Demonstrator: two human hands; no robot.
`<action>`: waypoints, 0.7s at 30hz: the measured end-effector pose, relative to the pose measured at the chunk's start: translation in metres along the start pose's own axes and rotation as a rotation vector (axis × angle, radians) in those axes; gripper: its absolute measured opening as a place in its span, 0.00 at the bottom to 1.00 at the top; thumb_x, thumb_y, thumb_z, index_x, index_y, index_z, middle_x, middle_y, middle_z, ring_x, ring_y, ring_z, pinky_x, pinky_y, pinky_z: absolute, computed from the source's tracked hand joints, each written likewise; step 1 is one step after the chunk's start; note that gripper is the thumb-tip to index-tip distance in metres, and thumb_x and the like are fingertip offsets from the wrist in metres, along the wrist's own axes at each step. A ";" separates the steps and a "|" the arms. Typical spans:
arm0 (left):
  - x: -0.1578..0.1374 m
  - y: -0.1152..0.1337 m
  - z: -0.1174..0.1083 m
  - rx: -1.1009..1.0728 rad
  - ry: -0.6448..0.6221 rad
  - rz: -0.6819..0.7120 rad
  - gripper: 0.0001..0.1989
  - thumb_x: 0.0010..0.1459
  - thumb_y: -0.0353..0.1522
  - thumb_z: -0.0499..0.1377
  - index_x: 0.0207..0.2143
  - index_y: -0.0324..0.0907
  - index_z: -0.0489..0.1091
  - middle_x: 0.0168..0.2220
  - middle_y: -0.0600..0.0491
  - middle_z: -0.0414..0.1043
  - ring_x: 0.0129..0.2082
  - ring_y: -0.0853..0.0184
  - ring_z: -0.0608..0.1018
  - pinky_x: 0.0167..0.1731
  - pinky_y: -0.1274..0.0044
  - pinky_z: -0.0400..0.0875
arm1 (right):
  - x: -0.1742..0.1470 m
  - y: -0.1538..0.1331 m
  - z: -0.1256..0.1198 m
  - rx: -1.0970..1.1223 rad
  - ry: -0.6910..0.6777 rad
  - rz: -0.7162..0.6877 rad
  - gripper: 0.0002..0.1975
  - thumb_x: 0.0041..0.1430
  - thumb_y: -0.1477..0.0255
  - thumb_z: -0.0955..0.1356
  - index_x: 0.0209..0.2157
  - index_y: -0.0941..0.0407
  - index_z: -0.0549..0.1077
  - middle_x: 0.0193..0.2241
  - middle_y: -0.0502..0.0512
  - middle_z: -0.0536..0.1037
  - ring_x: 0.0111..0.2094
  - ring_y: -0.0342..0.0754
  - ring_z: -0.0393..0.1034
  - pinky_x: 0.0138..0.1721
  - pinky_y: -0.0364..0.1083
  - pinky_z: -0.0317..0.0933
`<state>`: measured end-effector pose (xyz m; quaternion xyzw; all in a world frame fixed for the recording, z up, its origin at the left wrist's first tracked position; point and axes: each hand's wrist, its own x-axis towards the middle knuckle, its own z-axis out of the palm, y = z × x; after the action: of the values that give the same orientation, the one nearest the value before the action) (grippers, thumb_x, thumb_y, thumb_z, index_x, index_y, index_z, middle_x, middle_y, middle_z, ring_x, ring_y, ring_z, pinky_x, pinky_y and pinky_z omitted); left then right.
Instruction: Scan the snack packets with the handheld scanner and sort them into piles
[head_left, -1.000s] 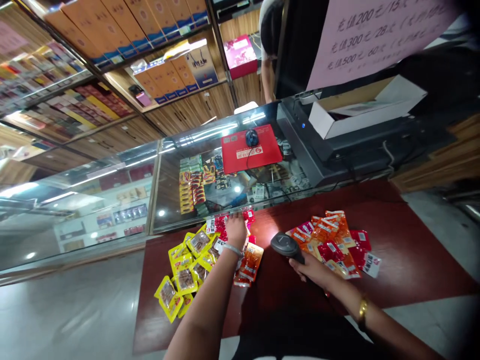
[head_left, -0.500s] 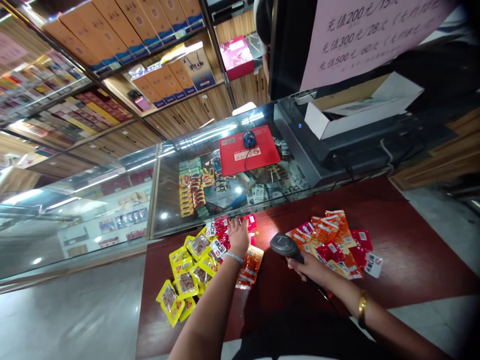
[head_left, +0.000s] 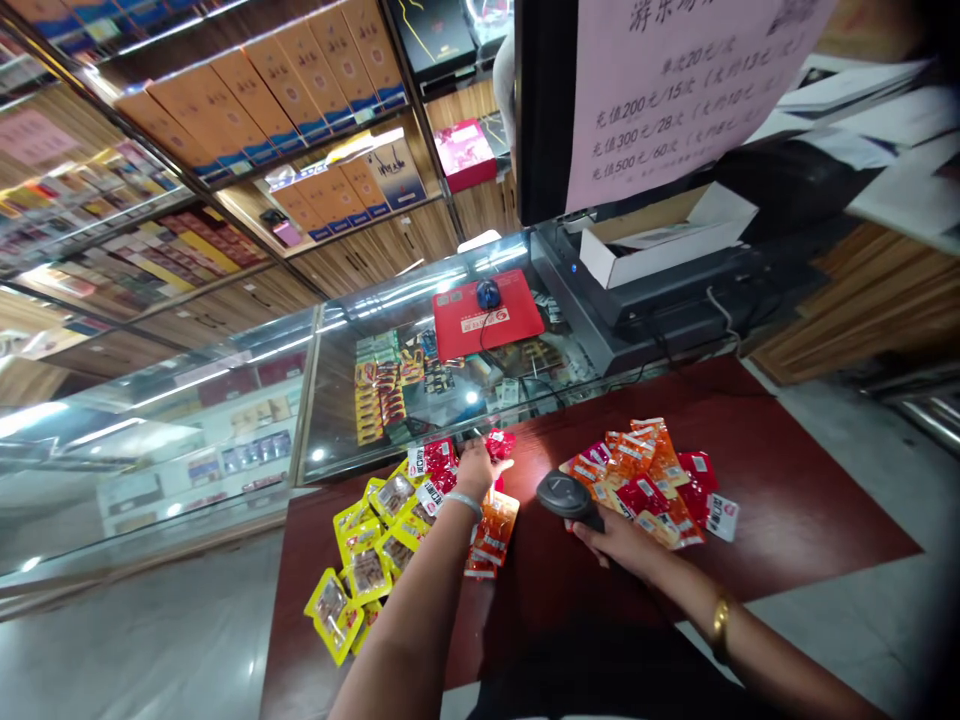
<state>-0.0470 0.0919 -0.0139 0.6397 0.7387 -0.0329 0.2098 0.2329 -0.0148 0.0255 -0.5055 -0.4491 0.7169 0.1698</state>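
My right hand (head_left: pixel 624 540) is wrapped around the handle of a dark barcode scanner (head_left: pixel 564 492), whose head points away from me over the dark red tabletop. My left hand (head_left: pixel 475 470) reaches over red snack packets (head_left: pixel 442 456), its thumb stretched out to the side. A shiny red packet (head_left: pixel 500 442) lies right by its fingers; whether they touch it is unclear. Yellow-edged snack packets (head_left: pixel 367 572) are heaped to the left of that hand. Orange packets (head_left: pixel 495 530) lie just below its wrist. Beyond the scanner, a mixed pile of orange and red packets (head_left: pixel 637 460) spreads to the right.
A glass display counter (head_left: pixel 337 400) borders the table's far side, with a red mouse pad (head_left: pixel 450 335) and a mouse (head_left: pixel 487 293) on it. To the right stand a dark monitor back with a pink price sheet (head_left: pixel 675 100) and an open white box (head_left: pixel 667 245). Shelves of boxes fill the back.
My left hand has shifted slightly over the red packets, and its thumb now sticks out to the right. My right hand still holds the scanner. The camera view has turned slightly.
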 end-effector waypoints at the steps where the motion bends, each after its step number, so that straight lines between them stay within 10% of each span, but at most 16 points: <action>1: -0.003 0.002 0.001 0.021 0.003 -0.008 0.38 0.49 0.45 0.68 0.56 0.33 0.64 0.54 0.35 0.68 0.56 0.55 0.71 0.54 0.72 0.63 | -0.001 0.002 0.001 0.001 0.007 -0.003 0.29 0.54 0.44 0.67 0.43 0.55 0.66 0.15 0.38 0.63 0.16 0.41 0.59 0.21 0.42 0.56; 12: -0.040 0.018 0.010 0.143 0.043 -0.078 0.40 0.51 0.46 0.65 0.62 0.37 0.59 0.63 0.35 0.60 0.62 0.48 0.63 0.59 0.63 0.57 | -0.007 0.006 0.009 -0.013 0.093 -0.064 0.28 0.55 0.45 0.67 0.44 0.55 0.65 0.17 0.40 0.65 0.17 0.41 0.60 0.20 0.42 0.56; 21: -0.037 0.018 -0.006 0.159 -0.063 0.012 0.15 0.59 0.33 0.57 0.48 0.38 0.72 0.48 0.39 0.74 0.52 0.56 0.74 0.51 0.69 0.63 | -0.018 -0.005 0.010 -0.050 0.131 -0.038 0.32 0.50 0.42 0.68 0.42 0.54 0.66 0.15 0.39 0.63 0.15 0.42 0.60 0.20 0.43 0.57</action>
<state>-0.0276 0.0627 0.0086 0.6575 0.7229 -0.1102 0.1815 0.2307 -0.0295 0.0402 -0.5467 -0.4643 0.6676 0.1998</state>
